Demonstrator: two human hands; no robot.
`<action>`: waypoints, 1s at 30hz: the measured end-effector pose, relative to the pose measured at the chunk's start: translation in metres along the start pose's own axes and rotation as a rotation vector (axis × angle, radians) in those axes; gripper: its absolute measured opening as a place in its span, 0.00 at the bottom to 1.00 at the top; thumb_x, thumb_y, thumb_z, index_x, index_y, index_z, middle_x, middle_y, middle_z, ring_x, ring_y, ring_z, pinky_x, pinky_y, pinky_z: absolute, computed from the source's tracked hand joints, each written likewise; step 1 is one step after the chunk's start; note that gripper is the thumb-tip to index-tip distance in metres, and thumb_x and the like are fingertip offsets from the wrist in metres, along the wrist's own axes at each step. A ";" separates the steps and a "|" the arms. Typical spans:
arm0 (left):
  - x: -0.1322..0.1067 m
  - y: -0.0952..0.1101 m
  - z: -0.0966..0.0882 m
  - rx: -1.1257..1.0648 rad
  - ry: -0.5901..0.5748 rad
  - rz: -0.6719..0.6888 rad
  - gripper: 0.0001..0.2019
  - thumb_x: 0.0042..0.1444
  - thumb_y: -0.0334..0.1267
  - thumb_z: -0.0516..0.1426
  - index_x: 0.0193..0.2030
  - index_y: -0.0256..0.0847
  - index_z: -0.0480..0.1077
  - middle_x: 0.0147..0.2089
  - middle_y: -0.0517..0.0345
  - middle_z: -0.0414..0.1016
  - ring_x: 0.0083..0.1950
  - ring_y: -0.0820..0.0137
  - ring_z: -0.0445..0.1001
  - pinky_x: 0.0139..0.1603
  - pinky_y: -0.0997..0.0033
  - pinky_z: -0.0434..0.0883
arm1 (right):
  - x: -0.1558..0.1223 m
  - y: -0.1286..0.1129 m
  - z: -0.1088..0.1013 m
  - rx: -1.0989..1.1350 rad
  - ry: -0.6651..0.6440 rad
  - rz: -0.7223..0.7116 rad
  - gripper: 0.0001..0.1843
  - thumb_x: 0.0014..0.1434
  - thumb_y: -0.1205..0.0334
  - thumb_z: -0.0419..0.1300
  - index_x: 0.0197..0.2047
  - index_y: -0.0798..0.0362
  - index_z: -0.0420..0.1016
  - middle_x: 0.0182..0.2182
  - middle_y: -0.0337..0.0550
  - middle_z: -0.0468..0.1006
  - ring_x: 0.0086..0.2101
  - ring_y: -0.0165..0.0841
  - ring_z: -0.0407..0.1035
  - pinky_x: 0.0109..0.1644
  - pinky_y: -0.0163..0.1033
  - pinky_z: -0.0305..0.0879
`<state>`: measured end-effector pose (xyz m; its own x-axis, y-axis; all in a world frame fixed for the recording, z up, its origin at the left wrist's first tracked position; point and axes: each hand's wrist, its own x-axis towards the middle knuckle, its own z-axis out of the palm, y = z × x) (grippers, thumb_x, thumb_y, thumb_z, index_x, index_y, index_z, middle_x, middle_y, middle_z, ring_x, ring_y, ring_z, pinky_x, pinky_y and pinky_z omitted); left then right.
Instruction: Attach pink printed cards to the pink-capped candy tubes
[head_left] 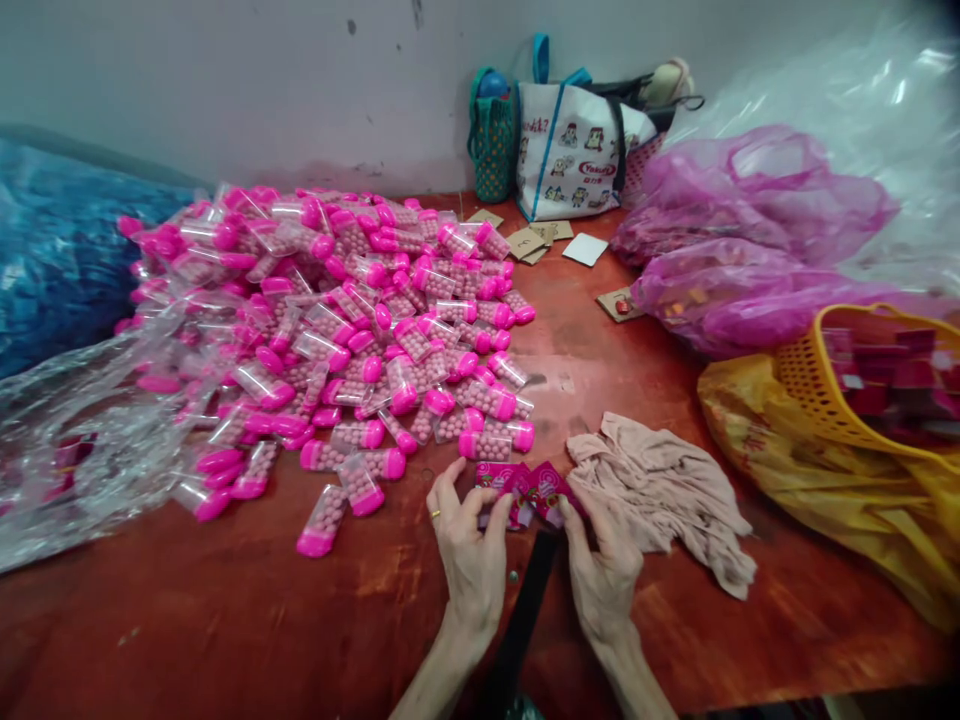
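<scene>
My left hand [474, 545], a ring on one finger, pinches a small pink printed label [519, 508] between thumb and fingers. My right hand [604, 562] is closed on the edge of another pink printed label [549, 484], close beside the first. Between my left fingers and the bottles, more pink printed label [495, 474] shows; whether it is a separate piece I cannot tell. Just beyond lies a big heap of clear bottles [330, 330] with bright pink caps and small pale-pink balls inside. A crumpled beige cloth [660, 490] lies right of my right hand.
A yellow basket [806, 375] of dark pink pieces stands at right on a yellow bag [750, 420]. Behind are pink plastic bags [720, 280], cardboard pieces [529, 242] and a white tote [566, 150]. Clear plastic [90, 470] and a blue bag [67, 250] lie left.
</scene>
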<state>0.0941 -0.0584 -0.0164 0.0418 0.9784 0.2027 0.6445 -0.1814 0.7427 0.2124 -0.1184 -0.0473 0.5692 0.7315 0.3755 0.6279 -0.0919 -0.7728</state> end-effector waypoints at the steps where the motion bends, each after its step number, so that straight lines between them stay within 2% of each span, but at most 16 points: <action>1: 0.003 -0.002 -0.004 -0.009 0.004 -0.004 0.05 0.52 0.36 0.56 0.27 0.41 0.69 0.51 0.51 0.64 0.54 0.58 0.61 0.50 0.55 0.63 | 0.000 0.000 -0.001 0.018 0.005 0.013 0.11 0.57 0.66 0.56 0.44 0.55 0.74 0.36 0.48 0.77 0.39 0.38 0.69 0.44 0.46 0.66; 3: 0.014 -0.006 -0.013 0.000 -0.063 -0.006 0.07 0.51 0.36 0.57 0.24 0.41 0.68 0.44 0.53 0.67 0.49 0.60 0.64 0.47 0.57 0.63 | 0.002 0.000 -0.002 0.044 0.019 0.031 0.09 0.57 0.65 0.56 0.41 0.54 0.74 0.34 0.46 0.76 0.37 0.37 0.69 0.43 0.45 0.66; 5: 0.027 -0.010 -0.020 0.030 -0.191 -0.002 0.09 0.50 0.36 0.57 0.21 0.41 0.67 0.38 0.55 0.69 0.43 0.62 0.66 0.42 0.60 0.64 | 0.003 0.000 -0.003 0.053 0.025 0.036 0.07 0.56 0.65 0.57 0.37 0.54 0.75 0.33 0.45 0.76 0.35 0.36 0.69 0.42 0.44 0.66; 8: 0.041 -0.013 -0.023 0.076 -0.304 0.019 0.10 0.48 0.34 0.58 0.18 0.41 0.65 0.30 0.58 0.69 0.35 0.65 0.66 0.36 0.64 0.63 | 0.004 0.000 -0.002 0.056 0.017 0.023 0.05 0.55 0.66 0.58 0.35 0.54 0.75 0.32 0.44 0.75 0.35 0.35 0.69 0.42 0.43 0.66; 11: 0.044 -0.014 -0.019 0.124 -0.283 0.026 0.11 0.48 0.35 0.58 0.18 0.41 0.63 0.25 0.60 0.68 0.32 0.66 0.65 0.34 0.64 0.62 | 0.004 0.000 -0.001 0.052 0.023 0.010 0.05 0.55 0.67 0.58 0.36 0.53 0.75 0.32 0.44 0.76 0.35 0.36 0.69 0.42 0.44 0.65; 14: 0.040 -0.016 -0.012 0.109 -0.203 -0.002 0.06 0.47 0.35 0.59 0.23 0.41 0.66 0.27 0.59 0.69 0.32 0.65 0.67 0.35 0.63 0.63 | 0.004 -0.001 -0.001 0.053 0.034 0.012 0.06 0.55 0.66 0.58 0.36 0.53 0.76 0.32 0.44 0.77 0.35 0.36 0.70 0.41 0.44 0.66; 16: 0.036 -0.018 -0.010 0.041 -0.125 -0.038 0.04 0.48 0.36 0.59 0.30 0.40 0.67 0.30 0.57 0.71 0.34 0.64 0.69 0.36 0.63 0.65 | 0.005 -0.002 -0.001 0.064 0.025 0.038 0.06 0.55 0.65 0.57 0.35 0.53 0.76 0.32 0.44 0.77 0.34 0.36 0.70 0.40 0.43 0.66; 18: 0.033 -0.018 -0.011 -0.051 -0.042 -0.059 0.07 0.50 0.37 0.58 0.35 0.39 0.68 0.33 0.56 0.71 0.36 0.65 0.70 0.38 0.64 0.66 | 0.005 -0.005 -0.003 0.092 0.014 0.086 0.06 0.55 0.64 0.58 0.35 0.53 0.76 0.31 0.44 0.77 0.34 0.36 0.70 0.40 0.43 0.66; 20: 0.031 -0.014 -0.015 -0.157 -0.036 -0.066 0.06 0.51 0.38 0.57 0.36 0.39 0.69 0.34 0.56 0.71 0.36 0.67 0.70 0.38 0.67 0.67 | 0.006 -0.010 -0.004 0.124 0.009 0.136 0.07 0.55 0.63 0.58 0.34 0.53 0.77 0.32 0.44 0.77 0.34 0.36 0.70 0.39 0.43 0.66; 22: 0.028 -0.006 -0.018 -0.301 -0.159 -0.116 0.07 0.50 0.39 0.58 0.35 0.39 0.70 0.34 0.56 0.72 0.35 0.68 0.70 0.35 0.70 0.67 | 0.007 -0.019 -0.004 0.148 0.004 0.176 0.07 0.55 0.61 0.59 0.33 0.53 0.77 0.31 0.44 0.77 0.34 0.36 0.70 0.38 0.41 0.66; 24: 0.025 0.002 -0.019 -0.499 -0.341 -0.226 0.10 0.48 0.38 0.60 0.38 0.38 0.72 0.34 0.56 0.73 0.34 0.69 0.71 0.34 0.71 0.68 | 0.008 -0.029 -0.003 0.184 -0.026 0.217 0.07 0.55 0.60 0.58 0.32 0.53 0.77 0.28 0.42 0.77 0.31 0.35 0.70 0.35 0.39 0.66; 26: 0.021 0.008 -0.017 -0.680 -0.450 -0.346 0.12 0.48 0.38 0.60 0.40 0.37 0.73 0.35 0.56 0.75 0.35 0.68 0.72 0.36 0.70 0.69 | 0.009 -0.038 -0.001 0.247 -0.098 0.266 0.09 0.57 0.60 0.57 0.34 0.53 0.78 0.26 0.40 0.77 0.27 0.33 0.69 0.31 0.37 0.66; 28: 0.018 0.010 -0.015 -0.781 -0.465 -0.438 0.11 0.49 0.37 0.59 0.38 0.36 0.74 0.33 0.56 0.76 0.34 0.68 0.72 0.38 0.70 0.69 | 0.010 -0.042 0.002 0.303 -0.159 0.300 0.11 0.58 0.59 0.55 0.36 0.53 0.78 0.25 0.40 0.77 0.26 0.32 0.69 0.30 0.36 0.66; 30: 0.018 0.007 -0.014 -0.799 -0.421 -0.494 0.09 0.48 0.37 0.59 0.34 0.35 0.75 0.29 0.57 0.76 0.31 0.70 0.71 0.35 0.72 0.68 | 0.009 -0.038 0.004 0.298 -0.144 0.306 0.12 0.58 0.59 0.54 0.37 0.54 0.77 0.28 0.41 0.78 0.28 0.33 0.70 0.32 0.37 0.66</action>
<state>0.0888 -0.0429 0.0010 0.2735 0.8894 -0.3663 -0.0267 0.3877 0.9214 0.1916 -0.1055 -0.0165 0.6119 0.7895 0.0481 0.2498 -0.1352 -0.9588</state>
